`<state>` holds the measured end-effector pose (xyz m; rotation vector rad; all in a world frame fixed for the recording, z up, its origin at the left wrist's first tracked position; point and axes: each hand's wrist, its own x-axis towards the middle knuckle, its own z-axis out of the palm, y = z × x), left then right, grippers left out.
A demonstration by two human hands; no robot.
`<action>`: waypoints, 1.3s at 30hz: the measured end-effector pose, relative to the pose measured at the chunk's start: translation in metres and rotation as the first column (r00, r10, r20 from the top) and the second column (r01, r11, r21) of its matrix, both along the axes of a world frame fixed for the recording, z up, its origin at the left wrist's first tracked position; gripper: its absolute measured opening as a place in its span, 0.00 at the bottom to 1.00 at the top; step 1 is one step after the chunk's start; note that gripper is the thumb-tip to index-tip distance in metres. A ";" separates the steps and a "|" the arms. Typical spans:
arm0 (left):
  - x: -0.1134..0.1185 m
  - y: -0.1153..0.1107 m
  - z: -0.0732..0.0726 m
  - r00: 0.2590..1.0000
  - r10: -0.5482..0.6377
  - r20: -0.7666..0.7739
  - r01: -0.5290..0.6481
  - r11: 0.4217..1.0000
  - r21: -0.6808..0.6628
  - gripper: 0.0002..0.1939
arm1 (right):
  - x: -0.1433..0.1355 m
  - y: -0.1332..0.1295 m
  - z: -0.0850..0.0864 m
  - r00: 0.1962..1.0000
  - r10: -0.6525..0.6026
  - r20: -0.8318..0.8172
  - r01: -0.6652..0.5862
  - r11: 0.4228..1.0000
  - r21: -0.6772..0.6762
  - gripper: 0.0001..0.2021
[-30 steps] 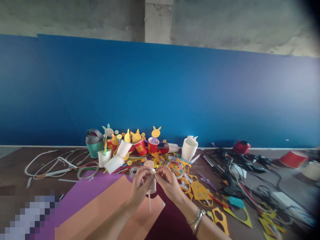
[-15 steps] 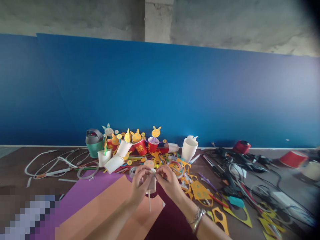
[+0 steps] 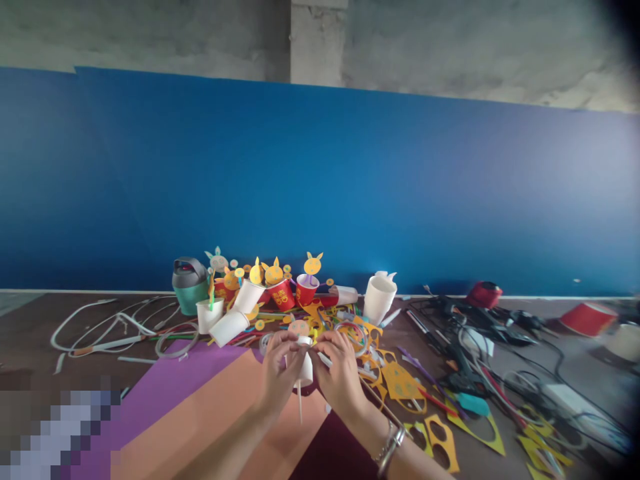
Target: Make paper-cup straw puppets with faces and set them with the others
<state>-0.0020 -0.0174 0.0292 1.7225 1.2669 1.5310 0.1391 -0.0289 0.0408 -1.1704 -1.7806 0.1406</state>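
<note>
In the head view, the white paper cup is between the two hands, above the orange sheet, with a thin white stick pointing down below it and a round pinkish cutout just beyond. The left hand's thumb and fingers grasp the cup near its upper end. The right hand's fingertips are bent in close beside it; whether they pinch anything I cannot tell, since the fingers hide the spot.

Handling this well, I judge, calls for a light left grip so the thin wall doesn't buckle, small fingertip movements on the right, and no knocks to the stick.

Counted: one cup in hand; three white cups to the left, one upright, one tilted and one lying; one white upright cup or stack to the right; three upright or leaning red cups at the back; at least five eared cutouts; one green jug; one purple sheet.
</note>
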 end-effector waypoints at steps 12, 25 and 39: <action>0.001 -0.001 0.002 0.995 0.047 -0.084 -0.041 0.997 0.069 0.10 | 0.001 0.000 0.003 1.000 0.021 0.015 -0.021 0.999 -0.037 0.07; 0.000 -0.002 0.004 0.981 0.067 -0.183 -0.038 0.987 0.158 0.10 | 0.004 0.003 0.003 0.996 0.085 0.003 -0.085 0.995 -0.052 0.08; -0.003 0.000 -0.003 0.974 0.062 -0.219 -0.020 0.981 0.192 0.08 | 0.003 0.001 0.005 0.995 0.096 0.024 -0.095 0.995 -0.033 0.09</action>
